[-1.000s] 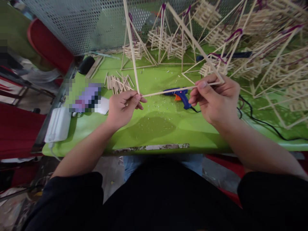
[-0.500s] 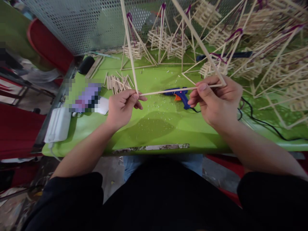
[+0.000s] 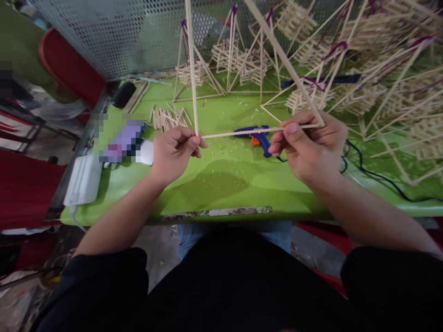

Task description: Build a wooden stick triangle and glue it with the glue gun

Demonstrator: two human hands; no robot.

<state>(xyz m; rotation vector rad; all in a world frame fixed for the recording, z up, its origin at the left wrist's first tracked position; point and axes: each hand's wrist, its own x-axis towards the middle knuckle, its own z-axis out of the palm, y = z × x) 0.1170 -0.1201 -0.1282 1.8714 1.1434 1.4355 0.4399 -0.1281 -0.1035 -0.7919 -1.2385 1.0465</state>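
Observation:
Between my hands, above the green table, is a frame of thin wooden sticks (image 3: 238, 133): one stick lies across and two longer ones rise from its ends out of the top of the view. My left hand (image 3: 176, 152) pinches the left corner, where the upright stick (image 3: 192, 74) meets the cross stick. The right end of the cross stick is pinched by my right hand (image 3: 309, 145), close to the corner with the slanting stick (image 3: 285, 60). Below and behind the cross stick lies a blue hot glue gun (image 3: 265, 143) with an orange trigger, partly hidden by the stick.
Several stick pyramids with purple cord (image 3: 192, 74) crowd the back and right of the table (image 3: 221, 193). Short sticks (image 3: 166, 119) are piled left of centre. A white power bank (image 3: 83, 179) and a phone (image 3: 124, 140) lie left. A black cable (image 3: 377, 177) runs right.
The upright stick at the left has swung to the right at its top, standing straighter. My left hand has shifted slightly left; both hands keep their pinch.

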